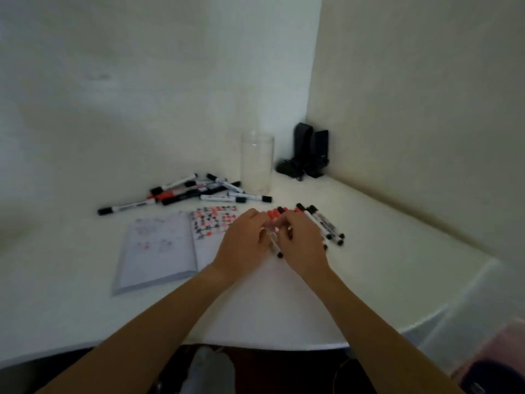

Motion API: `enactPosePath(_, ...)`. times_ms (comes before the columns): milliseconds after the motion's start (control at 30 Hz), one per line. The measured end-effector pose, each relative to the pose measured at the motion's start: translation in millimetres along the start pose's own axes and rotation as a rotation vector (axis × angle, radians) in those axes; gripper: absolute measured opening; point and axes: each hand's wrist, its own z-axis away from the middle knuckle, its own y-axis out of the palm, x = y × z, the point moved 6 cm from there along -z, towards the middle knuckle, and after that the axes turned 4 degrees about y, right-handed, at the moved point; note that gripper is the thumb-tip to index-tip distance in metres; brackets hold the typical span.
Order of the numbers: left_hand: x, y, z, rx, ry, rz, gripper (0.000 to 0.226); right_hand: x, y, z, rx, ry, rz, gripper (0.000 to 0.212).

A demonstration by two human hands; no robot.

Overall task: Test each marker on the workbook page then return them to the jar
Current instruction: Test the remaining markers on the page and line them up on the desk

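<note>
An open workbook (pixel 159 248) lies on the white table, its right page covered in red and black marks. A clear glass jar (pixel 257 163) stands upright behind it with nothing inside. A loose pile of markers (pixel 196 191) with black and red caps lies left of the jar. A row of markers (pixel 321 223) lies side by side to the right of the workbook. My left hand (pixel 241 245) and my right hand (pixel 301 245) meet over this row, fingers curled round one white marker (pixel 275 245) whose black end sticks out toward me.
Two black speakers (pixel 311 150) with a cable stand in the wall corner behind the jar. The white table (pixel 383 265) has a curved front edge. A translucent plastic bin (pixel 483 322) sits at the lower right.
</note>
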Motion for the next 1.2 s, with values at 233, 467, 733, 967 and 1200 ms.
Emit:
enactPosePath(233, 119.1, -86.5, 42.5, -0.210, -0.373, -0.111, 0.024, 67.2, 126.3, -28.6, 0.238, -0.115, -0.016, 0.016)
enactPosePath(467, 213.4, -123.2, 56.0, -0.178, -0.692, -0.277, 0.031, 65.6, 168.2, -39.4, 0.337, -0.137, 0.082, 0.015)
enactPosePath(733, 268.0, -149.3, 49.4, 0.012, -0.754, -0.650, 0.057, 63.1, 171.2, -37.7, 0.312, -0.160, 0.082, 0.015)
enactPosePath(967, 254.0, -168.7, 44.4, -0.231, -0.714, -0.801, 0.033, 60.2, 172.5, -39.3, 0.323, -0.140, 0.012, 0.019)
enactPosePath(1200, 177.7, -119.2, 11.3, -0.107, -0.157, -0.346, 0.020, 58.1, 147.9, -41.7, 0.127, 0.012, -0.188, 0.049)
